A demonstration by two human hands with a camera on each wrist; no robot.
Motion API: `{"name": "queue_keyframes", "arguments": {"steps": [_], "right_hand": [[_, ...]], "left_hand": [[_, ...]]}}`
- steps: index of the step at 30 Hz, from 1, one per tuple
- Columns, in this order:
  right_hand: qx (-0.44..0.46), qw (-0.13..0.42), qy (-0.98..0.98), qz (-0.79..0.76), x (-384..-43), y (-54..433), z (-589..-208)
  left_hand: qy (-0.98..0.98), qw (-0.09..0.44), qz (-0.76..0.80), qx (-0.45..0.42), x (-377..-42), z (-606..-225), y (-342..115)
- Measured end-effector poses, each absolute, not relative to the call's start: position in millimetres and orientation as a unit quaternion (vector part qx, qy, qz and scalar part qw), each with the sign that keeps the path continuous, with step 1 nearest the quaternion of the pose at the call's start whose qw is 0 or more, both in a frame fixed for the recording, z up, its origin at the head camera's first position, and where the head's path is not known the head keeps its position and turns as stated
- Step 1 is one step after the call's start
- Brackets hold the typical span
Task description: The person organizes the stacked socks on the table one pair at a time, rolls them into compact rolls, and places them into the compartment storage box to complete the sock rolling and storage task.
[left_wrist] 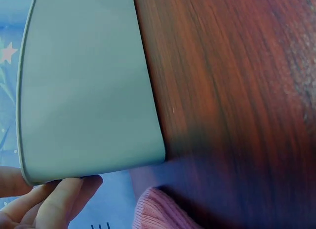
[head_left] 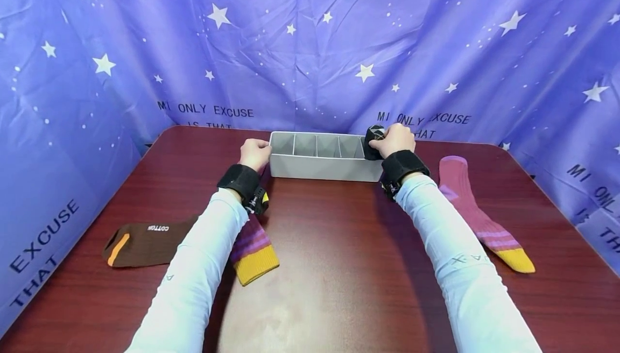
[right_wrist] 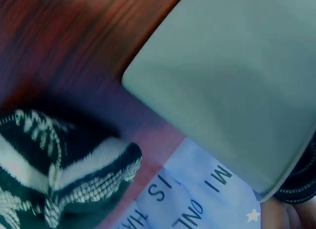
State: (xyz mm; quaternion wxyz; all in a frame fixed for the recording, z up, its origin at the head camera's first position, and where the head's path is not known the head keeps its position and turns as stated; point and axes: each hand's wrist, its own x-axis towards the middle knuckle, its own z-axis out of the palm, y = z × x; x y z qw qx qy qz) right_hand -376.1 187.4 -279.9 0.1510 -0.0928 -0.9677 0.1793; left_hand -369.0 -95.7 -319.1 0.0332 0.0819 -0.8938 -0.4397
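Observation:
A grey divided storage box (head_left: 325,167) stands at the back of the table, its several compartments facing up. My left hand (head_left: 255,154) grips the box's left end, with the thumb at the rim and the fingers against the end wall (left_wrist: 64,202). At the right end, my right hand (head_left: 399,139) holds a bundled black patterned sock (head_left: 372,143) in the last compartment. In the right wrist view, part of that black sock (right_wrist: 300,182) shows past the rim, above the fingertips (right_wrist: 281,214). The other compartments in view hold nothing.
A brown sock (head_left: 150,242) and a purple sock with a yellow cuff (head_left: 256,261) lie at left, partly under my left arm. A pinkish sock with a yellow toe (head_left: 477,213) lies at right. A black-and-white patterned sock (right_wrist: 64,174) lies beside the box. A blue star curtain (head_left: 310,46) hangs behind.

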Motion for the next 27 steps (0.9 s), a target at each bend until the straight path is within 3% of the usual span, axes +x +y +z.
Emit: {"name": "queue_keyframes", "arguments": {"steps": [11,27], "right_hand": [[-0.04,0.115,-0.991,0.059,-385.5,173.2,-276.2],[-0.042,0.057,-0.996,0.061,-389.4,170.5,-295.0]], "left_hand": [[-0.893,0.074,-0.436,0.079,-368.8,-317.0,-96.0],[-0.894,0.065,-0.434,0.086,-367.8,-323.5,-92.8]]}}
